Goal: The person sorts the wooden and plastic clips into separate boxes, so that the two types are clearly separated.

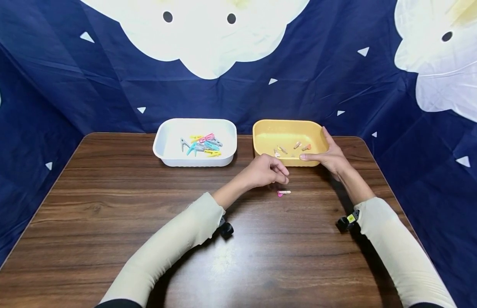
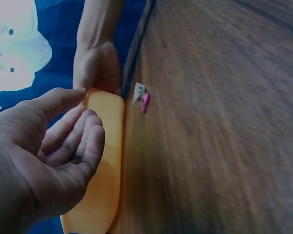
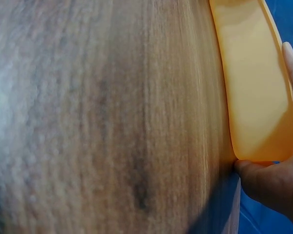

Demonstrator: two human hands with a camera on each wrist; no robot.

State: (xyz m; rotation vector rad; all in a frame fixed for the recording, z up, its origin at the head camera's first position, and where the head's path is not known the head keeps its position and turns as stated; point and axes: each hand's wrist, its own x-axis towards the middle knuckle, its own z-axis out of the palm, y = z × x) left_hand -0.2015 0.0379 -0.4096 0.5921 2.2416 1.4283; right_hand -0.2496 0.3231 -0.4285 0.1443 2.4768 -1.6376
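My left hand (image 1: 266, 171) hovers just in front of the yellow bin (image 1: 286, 163), its fingers loosely bent and nothing between them. Below its fingertips, a small wooden clothespin with a pink piece (image 1: 284, 193) lies on the table; the left wrist view shows this pink and pale clothespin (image 2: 142, 97) beyond the hand. At the bin's right end, my right hand (image 1: 332, 157) holds the corner, thumb (image 3: 251, 168) at the front and fingers along the far side. Several small decorated clothespins (image 1: 297, 145) are scattered inside the yellow bin.
To the left stands a white bin (image 1: 195, 162) with several larger plastic clothespins (image 1: 207, 144) in pink, yellow, blue and grey. Both bins sit along the back edge of the brown wooden table (image 1: 261, 256). A dark blue curtain (image 1: 207, 98) with white clouds hangs behind.
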